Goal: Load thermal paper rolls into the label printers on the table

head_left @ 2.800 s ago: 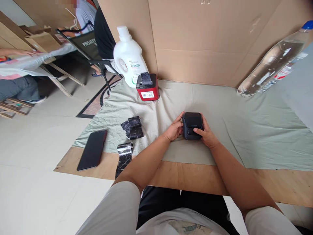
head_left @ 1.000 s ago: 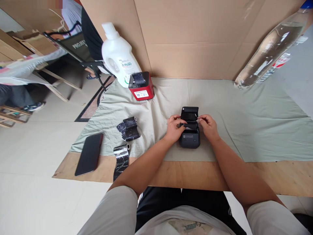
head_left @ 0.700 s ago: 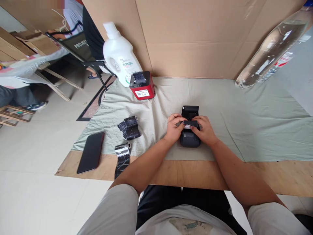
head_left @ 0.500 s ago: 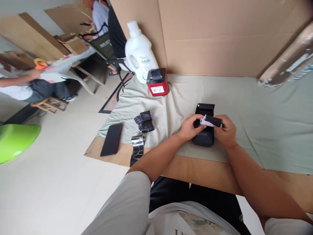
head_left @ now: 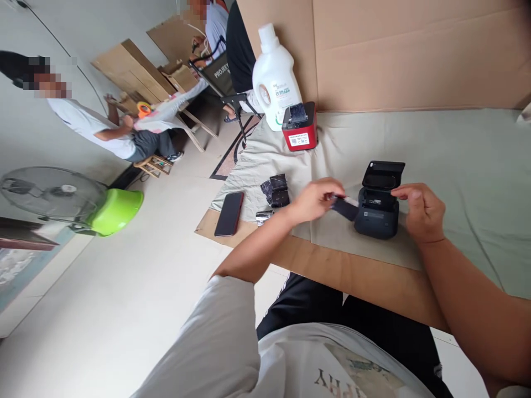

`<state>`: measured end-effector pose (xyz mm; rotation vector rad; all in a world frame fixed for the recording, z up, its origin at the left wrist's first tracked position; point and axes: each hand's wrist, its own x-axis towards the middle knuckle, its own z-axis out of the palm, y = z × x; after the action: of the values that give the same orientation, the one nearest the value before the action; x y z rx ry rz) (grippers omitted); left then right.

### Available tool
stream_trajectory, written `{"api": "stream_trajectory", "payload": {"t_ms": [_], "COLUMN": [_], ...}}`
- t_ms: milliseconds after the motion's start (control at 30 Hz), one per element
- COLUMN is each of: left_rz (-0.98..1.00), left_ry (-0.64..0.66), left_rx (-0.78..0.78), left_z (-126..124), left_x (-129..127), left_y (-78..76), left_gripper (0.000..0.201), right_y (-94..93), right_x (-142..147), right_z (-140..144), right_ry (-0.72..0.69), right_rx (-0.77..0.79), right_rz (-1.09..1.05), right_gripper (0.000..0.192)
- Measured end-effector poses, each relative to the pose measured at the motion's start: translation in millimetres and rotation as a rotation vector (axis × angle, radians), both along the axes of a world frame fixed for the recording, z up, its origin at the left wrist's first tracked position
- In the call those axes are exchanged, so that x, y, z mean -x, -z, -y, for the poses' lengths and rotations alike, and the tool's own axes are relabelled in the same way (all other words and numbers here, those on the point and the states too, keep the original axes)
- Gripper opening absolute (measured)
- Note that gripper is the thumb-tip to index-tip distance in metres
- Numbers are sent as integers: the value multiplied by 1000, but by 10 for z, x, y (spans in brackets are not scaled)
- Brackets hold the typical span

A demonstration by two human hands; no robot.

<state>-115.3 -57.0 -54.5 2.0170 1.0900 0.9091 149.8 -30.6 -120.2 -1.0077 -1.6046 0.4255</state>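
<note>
My left hand [head_left: 317, 200] is closed on a small roll of black film [head_left: 345, 209], whose dark strip hangs off a pale core, blurred by motion. It is just left of a small black printer [head_left: 376, 221] on the cloth. The printer's lid [head_left: 382, 174] stands raised at the back, showing the hollow inside. My right hand [head_left: 423, 213] is at the printer's right side with fingers curled and fingertips at its upper right edge. Whether anything is pinched there is too small to tell.
Crumpled black film [head_left: 275, 190], a silvery roll [head_left: 264, 216] partly behind my left forearm and a phone [head_left: 229, 214] lie leftward. A red box-shaped device [head_left: 299, 128] stands before a white jug [head_left: 277, 77]. Cardboard [head_left: 415, 55] walls the back. Left are a seated person [head_left: 91, 121] and a fan [head_left: 53, 190].
My hands have parted: the left has carried the film roll leftward off the printer, while the right has let go of the roll. The view has turned left.
</note>
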Motion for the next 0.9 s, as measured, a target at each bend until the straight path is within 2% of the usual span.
{"api": "stream_trajectory", "payload": {"t_ms": [67,167,300,467,600,667,733,800,867,900], "left_rz": [-45,-165,-294,-390,-488,-508,-491,-417,-264,-166], "left_ry": [-126,-305,-371,-503,-631,-696,-764,-815,-724,-612], "left_rx": [9,12,18,32,104,155,218,274,344,399], "left_z": [148,414,752,926,885,858,857,891,949,979], "left_x": [414,964,1372,1530,1570,1585,1603,1613,1581,1537], "left_y": [-10,101,296,430,527,527,460,322,138,44], "left_gripper": [12,13,32,59,56,53,51,48,46,46], "right_y": [19,33,38,64,95,107,113,109,96,88], "right_x": [6,23,39,25,4,-3,-6,-2,7,14], "right_z": [-17,-39,-58,-74,-92,-102,-108,-109,-104,-100], "right_ry": [41,82,93,97,93,90,87,88,93,98], "right_rx": [78,138,156,176,180,191,207,228,241,240], "right_rz": [-21,-40,-59,-63,-53,-62,-70,-71,-66,-63], "right_gripper": [54,60,64,65,64,62,59,57,55,54]}}
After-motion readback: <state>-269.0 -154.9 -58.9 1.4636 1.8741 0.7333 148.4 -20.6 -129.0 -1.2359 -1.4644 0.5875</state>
